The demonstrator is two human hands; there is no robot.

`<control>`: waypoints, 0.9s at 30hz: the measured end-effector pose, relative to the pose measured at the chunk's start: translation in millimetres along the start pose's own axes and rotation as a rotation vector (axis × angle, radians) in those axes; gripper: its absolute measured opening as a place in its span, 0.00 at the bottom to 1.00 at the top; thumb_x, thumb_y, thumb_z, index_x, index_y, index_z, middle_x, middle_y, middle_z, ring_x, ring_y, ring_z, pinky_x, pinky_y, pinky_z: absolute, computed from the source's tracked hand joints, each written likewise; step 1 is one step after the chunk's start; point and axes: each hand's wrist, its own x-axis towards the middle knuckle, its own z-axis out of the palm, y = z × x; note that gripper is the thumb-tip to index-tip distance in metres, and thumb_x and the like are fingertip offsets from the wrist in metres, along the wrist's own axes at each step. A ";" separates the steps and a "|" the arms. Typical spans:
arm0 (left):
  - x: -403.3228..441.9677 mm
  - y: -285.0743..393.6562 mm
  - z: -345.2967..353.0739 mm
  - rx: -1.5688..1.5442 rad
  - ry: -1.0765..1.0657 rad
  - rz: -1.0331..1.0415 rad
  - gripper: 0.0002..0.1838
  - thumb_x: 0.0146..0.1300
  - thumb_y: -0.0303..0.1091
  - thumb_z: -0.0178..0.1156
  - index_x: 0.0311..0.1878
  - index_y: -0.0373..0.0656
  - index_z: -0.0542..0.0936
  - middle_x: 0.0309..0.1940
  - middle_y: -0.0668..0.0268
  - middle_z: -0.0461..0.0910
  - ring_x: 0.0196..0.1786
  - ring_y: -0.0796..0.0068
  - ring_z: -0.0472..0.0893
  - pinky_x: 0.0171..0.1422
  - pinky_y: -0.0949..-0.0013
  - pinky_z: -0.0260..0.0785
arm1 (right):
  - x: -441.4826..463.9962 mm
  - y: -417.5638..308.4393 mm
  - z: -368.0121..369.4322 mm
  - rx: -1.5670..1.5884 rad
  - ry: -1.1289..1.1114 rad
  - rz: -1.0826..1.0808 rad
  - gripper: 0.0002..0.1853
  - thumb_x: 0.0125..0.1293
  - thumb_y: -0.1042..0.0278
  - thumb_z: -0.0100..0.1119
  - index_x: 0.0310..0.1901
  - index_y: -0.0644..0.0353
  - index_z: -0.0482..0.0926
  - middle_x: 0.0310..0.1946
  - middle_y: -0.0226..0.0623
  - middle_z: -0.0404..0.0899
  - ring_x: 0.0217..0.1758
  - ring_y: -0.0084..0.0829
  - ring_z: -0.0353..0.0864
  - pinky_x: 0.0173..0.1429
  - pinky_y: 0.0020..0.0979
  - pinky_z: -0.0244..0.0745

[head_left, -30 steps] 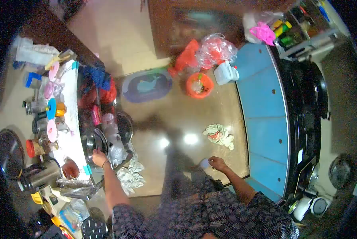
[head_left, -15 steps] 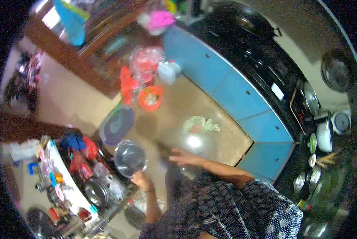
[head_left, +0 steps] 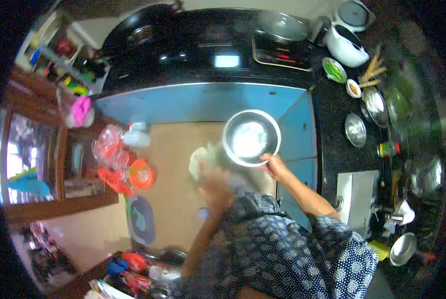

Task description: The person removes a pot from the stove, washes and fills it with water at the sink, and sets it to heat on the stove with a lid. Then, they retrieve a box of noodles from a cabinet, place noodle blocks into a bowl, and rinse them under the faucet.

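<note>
My right hand (head_left: 273,166) is closed on the near rim of a round metal bowl (head_left: 253,138), held above the floor in front of the blue cabinets. The bowl's inside faces up toward the camera and shines brightly. To the left of the bowl, my left hand (head_left: 216,185) is smeared by motion, so its fingers do not show clearly. It is apart from the bowl. A pale cloth (head_left: 200,160) on the floor lies beyond my left hand, partly covered by it.
Across the black counter (head_left: 203,65) are an induction plate, pans and a white appliance (head_left: 346,46). Small bowls (head_left: 355,130) and a sink (head_left: 355,199) are at the right. An orange basket (head_left: 141,174), a jug (head_left: 136,135) and a mat (head_left: 141,220) are on the floor at left.
The view has swung right toward the counter and sink. The metal bowl, at my left hand half a second ago, is now in my right hand. My left hand has let go of it.
</note>
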 end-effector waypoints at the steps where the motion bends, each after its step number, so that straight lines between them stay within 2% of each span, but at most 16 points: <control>1: -1.9 1.6 3.9 -0.003 -0.033 -0.008 0.26 0.50 0.36 0.66 0.55 0.49 0.77 0.58 0.65 0.76 0.64 0.60 0.70 0.58 0.51 0.58 | 3.8 -5.3 -28.3 0.126 0.032 -0.112 0.11 0.58 0.70 0.54 0.40 0.69 0.76 0.34 0.39 0.79 0.35 0.30 0.82 0.34 0.28 0.84; 3: 10.2 26.6 2.7 0.890 -0.083 0.356 0.24 0.51 0.36 0.64 0.55 0.50 0.77 0.57 0.64 0.76 0.63 0.59 0.71 0.58 0.51 0.57 | 4.1 -21.3 -83.5 0.238 0.140 -0.142 0.12 0.58 0.72 0.53 0.42 0.70 0.74 0.32 0.41 0.79 0.34 0.33 0.83 0.38 0.32 0.87; 5: 4.4 14.6 -1.7 1.000 -0.201 0.401 0.23 0.52 0.35 0.62 0.55 0.49 0.77 0.55 0.64 0.77 0.60 0.58 0.72 0.57 0.54 0.57 | -4.2 -38.0 -131.1 0.304 0.267 -0.165 0.10 0.58 0.73 0.53 0.40 0.69 0.73 0.32 0.41 0.79 0.31 0.33 0.83 0.36 0.30 0.86; 6: -0.5 7.5 -4.1 1.052 -0.241 0.343 0.22 0.53 0.35 0.61 0.54 0.49 0.77 0.54 0.63 0.76 0.59 0.58 0.72 0.56 0.54 0.58 | -9.0 -44.4 -147.4 0.335 0.377 -0.171 0.07 0.59 0.73 0.51 0.37 0.66 0.74 0.31 0.40 0.80 0.30 0.33 0.83 0.35 0.29 0.85; 8: -9.7 -4.5 -9.3 1.159 -0.295 0.240 0.20 0.54 0.34 0.60 0.53 0.49 0.77 0.53 0.63 0.76 0.54 0.57 0.72 0.53 0.51 0.59 | -12.0 -49.0 -188.9 0.370 0.433 -0.177 0.05 0.60 0.72 0.50 0.35 0.62 0.74 0.29 0.38 0.80 0.29 0.31 0.81 0.36 0.31 0.84; 11: -19.2 -14.3 -12.5 1.152 -0.330 0.166 0.19 0.55 0.35 0.59 0.53 0.49 0.77 0.51 0.61 0.75 0.53 0.55 0.71 0.55 0.49 0.58 | -17.5 -56.9 -228.1 0.392 0.516 -0.185 0.04 0.60 0.71 0.49 0.33 0.60 0.74 0.28 0.38 0.79 0.28 0.31 0.80 0.39 0.32 0.82; 13: -22.2 -16.8 -11.1 1.135 -0.350 0.118 0.19 0.56 0.35 0.58 0.53 0.49 0.77 0.51 0.60 0.75 0.54 0.55 0.70 0.56 0.48 0.58 | -10.3 -61.5 -247.4 0.441 0.459 -0.215 0.04 0.60 0.71 0.49 0.33 0.60 0.73 0.29 0.38 0.79 0.29 0.31 0.81 0.38 0.32 0.82; 15: -24.9 -15.3 -8.0 1.121 -0.369 0.069 0.19 0.57 0.35 0.58 0.53 0.49 0.77 0.50 0.59 0.75 0.54 0.54 0.70 0.58 0.46 0.57 | -4.3 -70.1 -259.6 0.535 0.368 -0.270 0.06 0.62 0.70 0.49 0.37 0.62 0.72 0.31 0.42 0.80 0.32 0.34 0.82 0.38 0.31 0.83; 17: -24.5 -13.4 -5.0 1.080 -0.363 0.024 0.19 0.55 0.34 0.58 0.53 0.50 0.78 0.50 0.58 0.75 0.55 0.53 0.70 0.60 0.44 0.56 | 0.2 -81.0 -265.2 0.567 0.437 -0.338 0.07 0.64 0.68 0.49 0.38 0.63 0.72 0.32 0.47 0.80 0.30 0.36 0.83 0.36 0.35 0.83; 21: -27.8 -12.7 -6.9 1.086 -0.334 0.019 0.16 0.56 0.36 0.58 0.47 0.44 0.80 0.49 0.59 0.77 0.56 0.56 0.71 0.59 0.48 0.55 | 5.5 -94.4 -282.0 0.705 0.481 -0.371 0.09 0.62 0.68 0.53 0.41 0.62 0.72 0.33 0.46 0.81 0.32 0.37 0.83 0.38 0.34 0.84; 22: -31.3 -14.7 -10.0 1.092 -0.302 0.022 0.15 0.56 0.35 0.58 0.46 0.44 0.81 0.47 0.58 0.78 0.53 0.55 0.73 0.57 0.48 0.58 | 8.6 -93.7 -292.8 0.696 0.485 -0.385 0.09 0.61 0.69 0.53 0.41 0.62 0.72 0.33 0.47 0.80 0.32 0.37 0.83 0.38 0.34 0.84; 23: -34.3 -17.2 -12.6 1.099 -0.268 0.024 0.14 0.56 0.35 0.57 0.45 0.44 0.81 0.44 0.58 0.79 0.50 0.54 0.75 0.55 0.48 0.61 | 14.6 -92.7 -306.3 0.715 0.516 -0.366 0.10 0.67 0.63 0.50 0.41 0.61 0.73 0.36 0.47 0.80 0.38 0.37 0.83 0.45 0.38 0.83; 25: -37.0 -19.1 -20.8 1.037 -0.285 -0.080 0.15 0.54 0.33 0.58 0.46 0.45 0.81 0.45 0.56 0.79 0.50 0.52 0.75 0.55 0.52 0.65 | 13.6 -96.4 -318.8 0.729 0.523 -0.363 0.10 0.67 0.65 0.53 0.43 0.64 0.73 0.37 0.49 0.79 0.40 0.39 0.83 0.46 0.37 0.83; 27: -37.5 -22.7 -32.4 0.977 -0.254 -0.195 0.16 0.53 0.31 0.59 0.47 0.46 0.81 0.46 0.55 0.79 0.50 0.50 0.76 0.55 0.55 0.68 | 22.9 -93.7 -331.9 0.797 0.390 -0.441 0.16 0.65 0.65 0.59 0.46 0.69 0.72 0.38 0.49 0.79 0.40 0.39 0.83 0.46 0.33 0.85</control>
